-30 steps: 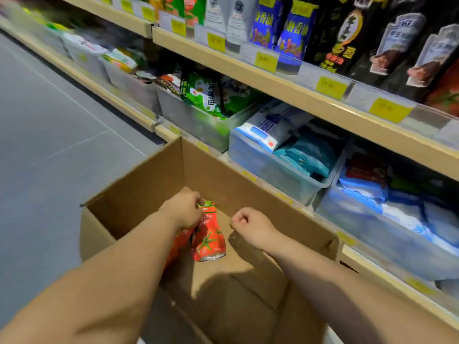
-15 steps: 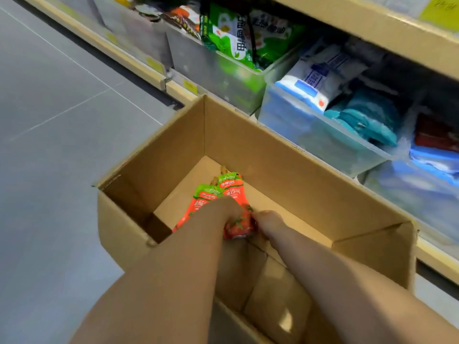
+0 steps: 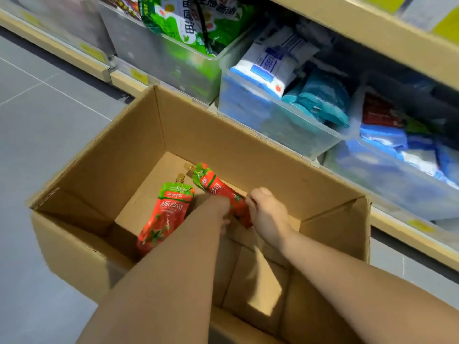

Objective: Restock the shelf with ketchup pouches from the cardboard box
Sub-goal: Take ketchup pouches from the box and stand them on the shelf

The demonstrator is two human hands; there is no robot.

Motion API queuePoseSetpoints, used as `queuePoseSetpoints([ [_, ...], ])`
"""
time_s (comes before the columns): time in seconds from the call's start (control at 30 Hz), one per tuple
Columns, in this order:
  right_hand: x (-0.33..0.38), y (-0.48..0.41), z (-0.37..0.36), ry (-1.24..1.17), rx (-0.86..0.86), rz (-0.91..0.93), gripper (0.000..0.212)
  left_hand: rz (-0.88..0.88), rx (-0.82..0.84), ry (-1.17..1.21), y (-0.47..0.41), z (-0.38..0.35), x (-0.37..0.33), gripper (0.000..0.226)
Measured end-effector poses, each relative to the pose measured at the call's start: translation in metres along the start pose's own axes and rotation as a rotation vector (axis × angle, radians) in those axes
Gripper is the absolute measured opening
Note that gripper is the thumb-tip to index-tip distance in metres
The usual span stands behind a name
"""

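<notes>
Cardboard fills my view first: the cardboard box (image 3: 223,135) stands open on the grey floor (image 3: 49,125), its near edge passing under both of my forearms. My left hand (image 3: 219,209) is down at the box bottom, mostly hidden behind its own wrist, so I cannot tell how far its fingers are curled, though it touches the lower end of the right ketchup pouch (image 3: 223,194). My right hand (image 3: 267,214) is closed around that same pouch's lower end, thumb on top, near the box's far wall. That pouch lies tilted, spout toward the far-left corner. The left ketchup pouch (image 3: 169,212) lies flat on the box bottom just beside it, spout pointing at the far wall, untouched by either hand. Beyond the far wall, the shelf (image 3: 372,31) holds clear bins (image 3: 273,115) of green, white and blue packets.
</notes>
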State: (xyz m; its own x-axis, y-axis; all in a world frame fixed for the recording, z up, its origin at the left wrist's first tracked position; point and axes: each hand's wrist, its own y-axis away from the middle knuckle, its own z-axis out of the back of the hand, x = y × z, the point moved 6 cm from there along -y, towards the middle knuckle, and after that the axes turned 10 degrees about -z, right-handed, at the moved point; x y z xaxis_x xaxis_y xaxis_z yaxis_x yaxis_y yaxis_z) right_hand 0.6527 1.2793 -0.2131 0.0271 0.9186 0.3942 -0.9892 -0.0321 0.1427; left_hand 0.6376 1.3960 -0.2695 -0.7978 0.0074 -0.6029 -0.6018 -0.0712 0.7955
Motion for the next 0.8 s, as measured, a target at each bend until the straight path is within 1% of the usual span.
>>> queuePoseSetpoints([
  [0.07, -0.005, 0.000, 0.023, 0.000, -0.030, 0.010, 0.019, -0.067, 0.003, 0.040, 0.000, -0.009, -0.006, 0.011],
  [0.1, -0.009, 0.000, 0.035, -0.004, -0.044, 0.025, 0.019, -0.133, 0.020, 0.029, 0.000, -0.013, -0.011, 0.015],
  [0.17, -0.013, 0.000, 0.058, -0.048, -0.092, 0.065, 0.018, -0.306, 0.027, -0.010, -0.001, -0.016, -0.025, 0.032],
  [0.2, -0.016, -0.001, 0.071, -0.078, -0.131, 0.074, 0.018, -0.393, 0.031, -0.019, 0.001, -0.017, -0.034, 0.033],
  [0.27, -0.023, -0.002, 0.095, -0.136, -0.197, 0.094, 0.018, -0.557, 0.041, 0.062, 0.013, -0.019, -0.057, 0.019],
  [0.3, -0.025, -0.002, 0.104, -0.172, -0.216, 0.104, 0.019, -0.636, 0.019, 0.071, 0.020, -0.017, -0.069, 0.013],
  [0.37, -0.026, -0.002, 0.119, -0.250, -0.237, 0.128, 0.018, -0.804, -0.042, 0.024, 0.035, -0.013, -0.091, 0.027],
  [0.4, -0.026, -0.003, 0.125, -0.275, -0.244, 0.151, 0.016, -0.866, -0.064, 0.004, 0.042, -0.010, -0.100, 0.030],
  [0.47, -0.021, -0.005, 0.137, -0.326, -0.244, 0.196, 0.012, -0.943, -0.112, -0.037, 0.059, -0.004, -0.114, 0.029],
  [0.5, -0.019, -0.008, 0.142, -0.371, -0.235, 0.189, 0.011, -0.982, -0.152, -0.077, 0.067, -0.002, -0.121, 0.026],
  [0.57, -0.014, -0.011, 0.154, -0.514, -0.223, 0.148, 0.015, -1.069, -0.290, -0.214, 0.090, 0.004, -0.141, 0.023],
  [0.6, -0.012, -0.013, 0.160, -0.577, -0.234, 0.127, 0.019, -1.111, -0.358, -0.244, 0.101, 0.006, -0.151, 0.024],
  [0.67, -0.007, -0.015, 0.175, -0.689, -0.274, 0.116, 0.022, -1.178, -0.454, -0.240, 0.128, 0.005, -0.171, 0.027],
  [0.8, -0.016, -0.012, 0.219, -0.913, -0.395, 0.145, 0.021, -1.365, -0.531, -0.171, 0.184, -0.026, -0.213, 0.024],
])
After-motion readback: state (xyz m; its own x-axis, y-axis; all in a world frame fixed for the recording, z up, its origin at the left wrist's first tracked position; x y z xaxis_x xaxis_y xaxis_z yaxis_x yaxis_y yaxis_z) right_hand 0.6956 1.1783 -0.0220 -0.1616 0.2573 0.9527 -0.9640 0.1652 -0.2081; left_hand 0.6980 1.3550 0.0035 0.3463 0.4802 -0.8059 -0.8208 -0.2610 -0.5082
